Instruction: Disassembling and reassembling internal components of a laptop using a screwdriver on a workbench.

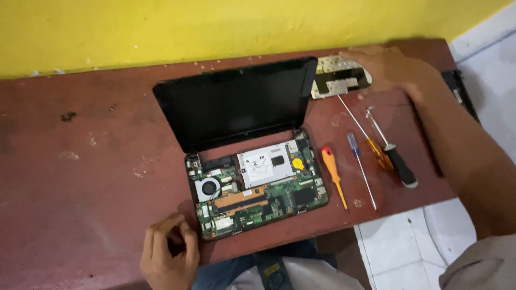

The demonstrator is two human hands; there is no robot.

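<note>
The right hand point(384, 67) lay flat, fingers spread, on the removed keyboard panel point(339, 78) at the far edge of the table point(80, 177). The left hand point(169, 252) was loosely curled, holding nothing, just beside the front left corner of the opened small laptop point(252, 182) with its bare circuit board. Toward the body from the right hand lay three screwdrivers point(371, 161). The panel looked thin, light and easy to bend; I think it should be lifted by its edges.
</note>
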